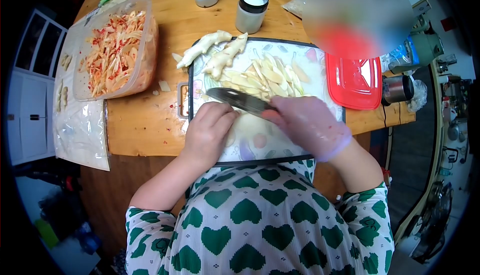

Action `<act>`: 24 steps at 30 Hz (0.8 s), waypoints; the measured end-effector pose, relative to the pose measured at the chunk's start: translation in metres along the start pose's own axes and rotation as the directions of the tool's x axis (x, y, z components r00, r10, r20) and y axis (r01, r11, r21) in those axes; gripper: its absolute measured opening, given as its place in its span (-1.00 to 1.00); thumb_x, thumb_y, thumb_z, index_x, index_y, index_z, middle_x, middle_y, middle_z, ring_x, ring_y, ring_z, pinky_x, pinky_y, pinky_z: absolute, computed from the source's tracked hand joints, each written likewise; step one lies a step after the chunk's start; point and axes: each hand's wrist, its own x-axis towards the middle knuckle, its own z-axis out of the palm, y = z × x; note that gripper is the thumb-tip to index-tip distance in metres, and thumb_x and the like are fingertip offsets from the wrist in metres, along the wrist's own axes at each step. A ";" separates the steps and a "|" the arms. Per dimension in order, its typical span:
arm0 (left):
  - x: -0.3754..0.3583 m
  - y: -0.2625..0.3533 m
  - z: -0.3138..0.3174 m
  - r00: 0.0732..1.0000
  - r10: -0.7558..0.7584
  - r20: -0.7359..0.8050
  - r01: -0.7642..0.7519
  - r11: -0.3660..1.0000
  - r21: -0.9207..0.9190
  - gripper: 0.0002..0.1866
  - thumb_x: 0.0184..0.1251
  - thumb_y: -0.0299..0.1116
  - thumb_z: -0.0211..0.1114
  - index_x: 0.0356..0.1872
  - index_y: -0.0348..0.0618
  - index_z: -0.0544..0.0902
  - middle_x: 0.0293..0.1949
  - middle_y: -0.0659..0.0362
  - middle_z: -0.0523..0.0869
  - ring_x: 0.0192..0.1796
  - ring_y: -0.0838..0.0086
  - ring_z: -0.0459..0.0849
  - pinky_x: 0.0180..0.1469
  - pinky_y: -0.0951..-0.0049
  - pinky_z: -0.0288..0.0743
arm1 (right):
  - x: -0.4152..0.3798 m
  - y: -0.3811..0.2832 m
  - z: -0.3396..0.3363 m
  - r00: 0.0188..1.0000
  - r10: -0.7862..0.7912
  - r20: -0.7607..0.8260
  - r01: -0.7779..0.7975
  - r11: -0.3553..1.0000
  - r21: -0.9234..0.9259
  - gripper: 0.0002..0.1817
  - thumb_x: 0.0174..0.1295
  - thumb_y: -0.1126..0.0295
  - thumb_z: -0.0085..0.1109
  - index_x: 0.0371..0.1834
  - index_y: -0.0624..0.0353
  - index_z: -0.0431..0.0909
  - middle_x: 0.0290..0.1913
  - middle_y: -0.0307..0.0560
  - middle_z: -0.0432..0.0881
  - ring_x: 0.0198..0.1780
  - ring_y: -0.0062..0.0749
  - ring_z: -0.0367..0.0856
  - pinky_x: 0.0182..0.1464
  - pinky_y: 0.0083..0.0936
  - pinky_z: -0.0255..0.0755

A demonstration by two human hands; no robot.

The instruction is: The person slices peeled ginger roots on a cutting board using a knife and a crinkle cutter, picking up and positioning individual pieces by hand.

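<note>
My right hand, in a thin translucent glove, is closed around the handle of a kitchen knife. The dark blade points left across the cutting board, just beyond my left fingertips. My left hand is bare, its fingers curled down on the board beside the blade; whatever lies under them is hidden. Beyond the knife spreads a heap of pale sliced ginger. Two peeled ginger roots rest at the board's far left corner.
A clear plastic tub of red-seasoned shredded vegetables stands at left on a plastic sheet. Two dark-lidded jars, the nearer one with white contents, stand behind the board. A red lid overlaps its right side.
</note>
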 end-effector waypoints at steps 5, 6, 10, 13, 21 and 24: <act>-0.001 0.002 0.001 0.999 -0.003 -0.036 0.002 1.000 -0.010 -0.69 0.07 -0.65 0.54 -0.10 -0.26 0.83 -0.09 0.02 0.81 -0.04 0.10 0.80 0.05 0.21 0.71 | -0.017 0.015 -0.021 0.993 0.111 0.034 -0.113 0.993 0.036 -0.66 0.62 0.07 0.16 -0.15 0.12 0.66 -0.39 0.10 0.77 -0.28 0.14 0.79 -0.15 -0.01 0.61; -0.002 0.002 0.002 1.000 0.002 -0.025 -0.002 1.000 -0.006 -0.67 0.07 -0.63 0.50 -0.07 -0.29 0.81 -0.06 0.02 0.80 0.00 0.10 0.79 0.08 0.22 0.71 | -0.020 0.014 -0.021 0.997 0.083 0.011 -0.083 0.996 0.030 -0.67 0.62 0.07 0.17 -0.16 0.12 0.66 -0.38 0.10 0.77 -0.28 0.14 0.79 -0.17 0.00 0.61; -0.005 0.000 0.001 1.000 0.014 0.001 -0.014 1.000 0.005 -0.61 0.07 -0.59 0.40 0.00 -0.34 0.79 -0.01 0.01 0.78 0.08 0.09 0.76 0.16 0.22 0.70 | -0.027 0.002 -0.021 1.000 0.010 -0.013 -0.011 0.999 -0.048 -0.67 0.59 0.08 0.21 -0.17 0.12 0.66 -0.37 0.12 0.77 -0.27 0.16 0.79 -0.21 0.01 0.62; -0.005 0.000 0.001 1.000 0.012 0.004 -0.012 1.000 -0.004 -0.61 0.07 -0.60 0.40 0.00 -0.35 0.79 0.00 0.00 0.78 0.08 0.09 0.76 0.17 0.22 0.70 | -0.026 0.000 -0.022 1.000 0.005 0.009 -0.004 0.997 -0.072 -0.67 0.58 0.08 0.22 -0.17 0.12 0.66 -0.37 0.12 0.77 -0.26 0.17 0.79 -0.22 0.00 0.63; -0.002 0.000 0.001 1.000 0.030 -0.009 -0.030 1.000 0.010 -0.63 0.07 -0.59 0.40 -0.02 -0.34 0.79 0.00 -0.01 0.78 0.07 0.07 0.76 0.16 0.22 0.69 | 0.013 -0.014 0.013 0.980 -0.147 -0.131 0.144 0.989 -0.032 -0.67 0.60 0.08 0.22 -0.20 0.12 0.64 -0.36 0.15 0.75 -0.27 0.18 0.77 -0.22 -0.04 0.61; -0.003 0.000 -0.003 1.000 0.003 0.004 -0.003 1.000 0.009 -0.64 0.07 -0.59 0.40 -0.03 -0.32 0.80 -0.01 0.00 0.78 0.07 0.08 0.76 0.15 0.22 0.70 | 0.013 -0.009 0.017 0.981 -0.138 -0.140 0.135 0.990 -0.028 -0.67 0.60 0.07 0.22 -0.16 0.12 0.66 -0.34 0.16 0.75 -0.25 0.18 0.77 -0.19 -0.03 0.62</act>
